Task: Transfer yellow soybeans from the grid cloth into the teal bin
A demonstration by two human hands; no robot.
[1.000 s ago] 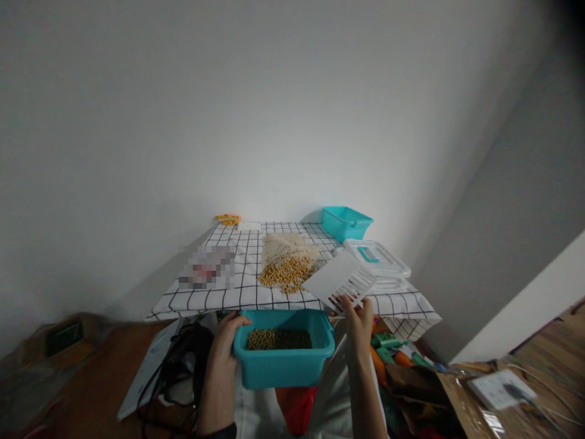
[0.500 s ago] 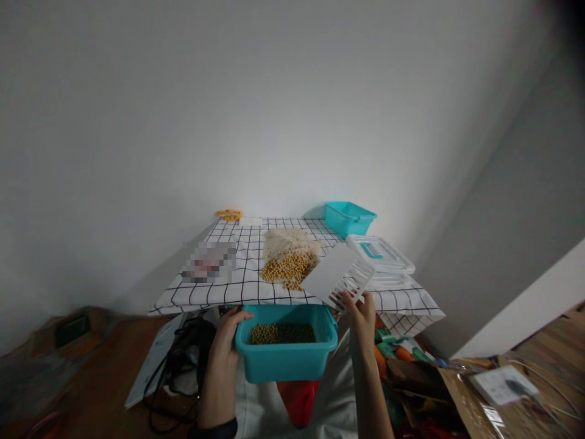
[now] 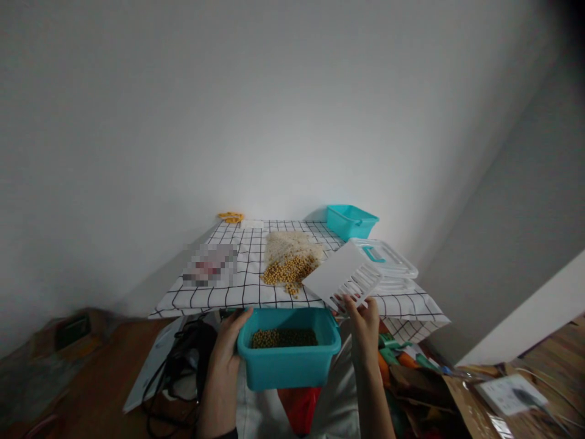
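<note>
A teal bin (image 3: 289, 367) with yellowish and dark green beans (image 3: 284, 338) inside is over my lap, at the table's front edge. My left hand (image 3: 226, 342) grips its left side, thumb on the rim. In my right hand (image 3: 362, 317) is a white slotted plate (image 3: 342, 274), held tilted by its lower edge above the table's front, right of the bin. Behind the bin, a heap of yellow beans (image 3: 291, 270) spills from a clear bag (image 3: 290, 242) on the checked cloth.
A second teal bin (image 3: 351, 222) stands at the back right, with clear lids (image 3: 388, 259) in front of it. Yellow items (image 3: 231, 217) lie at the back left, near a blurred package (image 3: 210, 265). Cables (image 3: 158, 390) hang at lower left; a cardboard box (image 3: 425, 390) is at lower right.
The view has shifted slightly, so most things appear a little lower. The white plate has moved slightly right with my right hand. My left hand still holds the bin.
</note>
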